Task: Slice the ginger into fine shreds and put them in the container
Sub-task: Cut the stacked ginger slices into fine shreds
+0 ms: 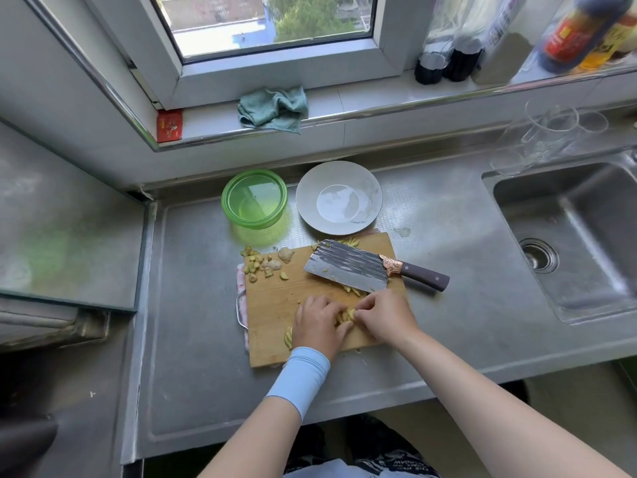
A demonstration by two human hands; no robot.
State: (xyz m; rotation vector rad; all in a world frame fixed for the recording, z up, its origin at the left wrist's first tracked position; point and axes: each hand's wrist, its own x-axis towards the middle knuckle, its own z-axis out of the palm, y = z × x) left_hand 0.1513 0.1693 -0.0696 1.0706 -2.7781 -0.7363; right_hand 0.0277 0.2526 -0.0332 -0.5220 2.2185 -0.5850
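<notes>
Cleaver (pixel 348 269) lay idle on board (pixel 275 305); left hand (pixel 319 322), right hand (pixel 384 317) both curled round ginger shreds (pixel 346 317); next, probably: carry pile to green container (pixel 254 199)

Ginger shreds (pixel 346 317) mostly covered by left hand (pixel 319 322), right hand (pixel 382 317); bottles (pixel 582 32) blurred, cut by edge.

Forearms extended forward over near edge of cutting board (pixel 275 305). Palm-down, fingers curled: left hand (pixel 317 324) (blue-sleeved wrist) and right hand (pixel 387 317), pinching ginger shreds (pixel 345 316) between them.
</notes>
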